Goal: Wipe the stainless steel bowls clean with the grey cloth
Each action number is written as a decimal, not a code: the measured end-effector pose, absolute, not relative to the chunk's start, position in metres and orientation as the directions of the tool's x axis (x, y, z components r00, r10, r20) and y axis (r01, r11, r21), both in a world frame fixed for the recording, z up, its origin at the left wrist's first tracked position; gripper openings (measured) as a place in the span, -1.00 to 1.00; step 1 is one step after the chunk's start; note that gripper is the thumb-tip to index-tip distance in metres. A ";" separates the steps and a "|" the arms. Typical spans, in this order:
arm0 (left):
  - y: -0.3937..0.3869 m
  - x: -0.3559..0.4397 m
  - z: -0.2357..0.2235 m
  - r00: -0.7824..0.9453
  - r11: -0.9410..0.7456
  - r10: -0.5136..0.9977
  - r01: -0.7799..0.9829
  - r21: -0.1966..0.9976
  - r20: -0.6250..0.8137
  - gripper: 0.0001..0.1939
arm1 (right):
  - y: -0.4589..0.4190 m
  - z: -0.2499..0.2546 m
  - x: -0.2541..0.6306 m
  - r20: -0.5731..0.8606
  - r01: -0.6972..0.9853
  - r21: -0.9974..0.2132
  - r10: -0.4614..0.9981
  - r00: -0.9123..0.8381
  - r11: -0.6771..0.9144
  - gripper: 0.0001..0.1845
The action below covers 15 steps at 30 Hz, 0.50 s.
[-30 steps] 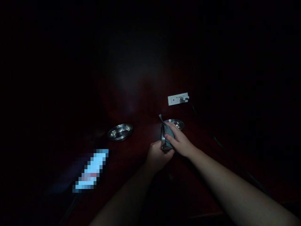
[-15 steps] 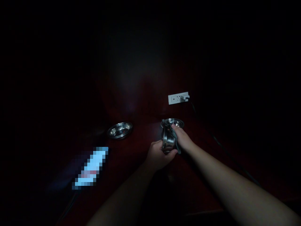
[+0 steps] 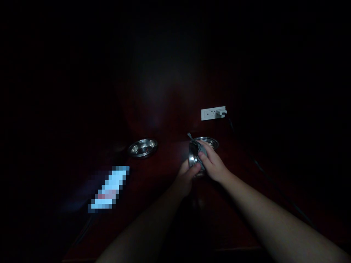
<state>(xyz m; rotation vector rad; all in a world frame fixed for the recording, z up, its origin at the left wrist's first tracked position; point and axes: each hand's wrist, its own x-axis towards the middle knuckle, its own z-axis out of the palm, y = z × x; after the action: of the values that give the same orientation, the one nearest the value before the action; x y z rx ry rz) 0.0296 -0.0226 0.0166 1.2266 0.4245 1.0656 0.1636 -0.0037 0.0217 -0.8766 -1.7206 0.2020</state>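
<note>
Head view: steel bowl (image 3: pixel 193 157) held over the table (image 3: pixel 161 164), between near and back edges, tipped on its side, long axis running away. Gripped by left hand (image 3: pixel 187 176); cloth (image 3: pixel 202 148) pressed to right side by right hand (image 3: pixel 213 163). Neither hand nearer.

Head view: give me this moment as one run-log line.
left hand: grips metal bowl | right hand: holds grey cloth against it | nearby: second bowl leftward, metal dish beyond right hand | background: white socket panel
</note>
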 end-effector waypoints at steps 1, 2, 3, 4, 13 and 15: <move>-0.021 0.032 0.014 0.426 0.019 0.880 -0.471 0.882 0.208 -0.47 | -0.005 0.023 0.164 0.772 0.470 -0.512 0.625 -0.115 0.719 -0.55; -0.019 0.034 0.013 0.372 0.079 0.919 -0.498 0.863 0.130 -0.44 | -0.006 0.024 0.163 0.778 0.487 -0.483 0.612 -0.143 0.728 -0.53; -0.017 0.036 0.012 0.330 0.134 0.943 -0.521 0.843 0.054 -0.41 | -0.008 0.025 0.163 0.780 0.500 -0.459 0.602 -0.170 0.734 -0.52; -0.016 0.038 0.012 0.294 0.154 0.956 -0.550 0.821 0.017 -0.41 | -0.009 0.026 0.162 0.780 0.511 -0.437 0.595 -0.195 0.740 -0.51; -0.017 0.041 0.028 0.205 0.104 0.977 -0.703 0.704 0.061 -0.38 | -0.020 0.034 0.156 0.740 0.548 -0.330 0.571 -0.355 0.769 -0.45; -0.017 0.040 0.026 0.218 0.062 0.967 -0.696 0.715 0.129 -0.37 | -0.019 0.033 0.156 0.747 0.521 -0.371 0.581 -0.325 0.769 -0.54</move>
<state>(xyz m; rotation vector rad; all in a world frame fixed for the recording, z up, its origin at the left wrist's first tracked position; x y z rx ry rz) 0.0404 -0.0174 0.0256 0.7631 0.4403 1.3206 0.1560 -0.0186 0.0333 -0.8288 -1.9913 0.0775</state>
